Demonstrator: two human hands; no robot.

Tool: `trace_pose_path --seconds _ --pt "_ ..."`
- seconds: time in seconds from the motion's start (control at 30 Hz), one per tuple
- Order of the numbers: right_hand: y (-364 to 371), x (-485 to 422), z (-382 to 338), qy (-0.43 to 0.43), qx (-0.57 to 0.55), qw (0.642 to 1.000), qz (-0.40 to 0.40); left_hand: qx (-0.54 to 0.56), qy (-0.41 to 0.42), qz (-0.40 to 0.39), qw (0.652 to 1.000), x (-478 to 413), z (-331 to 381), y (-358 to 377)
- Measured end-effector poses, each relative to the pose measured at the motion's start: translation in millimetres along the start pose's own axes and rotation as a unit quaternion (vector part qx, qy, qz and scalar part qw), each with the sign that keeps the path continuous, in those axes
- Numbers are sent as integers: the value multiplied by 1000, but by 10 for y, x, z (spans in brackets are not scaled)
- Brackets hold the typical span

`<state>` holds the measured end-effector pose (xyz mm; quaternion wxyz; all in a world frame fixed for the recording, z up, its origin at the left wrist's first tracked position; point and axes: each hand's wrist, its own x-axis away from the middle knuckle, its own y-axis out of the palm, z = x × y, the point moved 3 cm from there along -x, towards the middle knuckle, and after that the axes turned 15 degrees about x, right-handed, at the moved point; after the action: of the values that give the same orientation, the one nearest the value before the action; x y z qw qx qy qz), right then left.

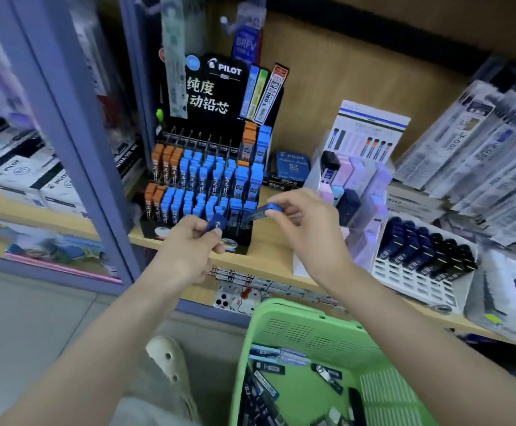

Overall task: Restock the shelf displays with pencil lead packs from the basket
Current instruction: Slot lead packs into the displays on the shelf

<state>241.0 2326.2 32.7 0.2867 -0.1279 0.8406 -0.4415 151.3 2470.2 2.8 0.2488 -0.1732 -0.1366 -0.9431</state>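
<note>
The blue-capped pack (262,210) is pinched between the thumb and fingertips of the right hand (299,222), lying nearly level just in front of the right end of the display rack (201,186). The left hand (189,244) has its fingers curled round a dark blue pack (216,224), held close to the rack's front row.

To seat the blue-capped pack well, the person would likely need to tip it upright, cap up, and lower it into a free slot among the other blue caps, without knocking the tightly packed neighbours. The dark blue pack looks unlike the rack's stock, so it probably belongs elsewhere.

Counted: two packs in hand, one per hand. The rack has three stepped rows. Two orange caps stand at the left of the front row and three at the left of the row behind. The blue caps are too crowded to count. The green basket (296,327) below the shelf (275,241) holds a loose jumble of packs, number unclear.
</note>
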Motion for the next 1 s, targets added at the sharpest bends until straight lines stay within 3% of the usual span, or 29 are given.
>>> trace_pose_path --seconds 0.33,1.0 --pt "135 -222 -112 -60 117 989 -70 2 11 -5 1000 -2 62 -197" --pt "356 -198 -20 -44 140 982 -121 -15 20 -4 1000 -12 68 -159"
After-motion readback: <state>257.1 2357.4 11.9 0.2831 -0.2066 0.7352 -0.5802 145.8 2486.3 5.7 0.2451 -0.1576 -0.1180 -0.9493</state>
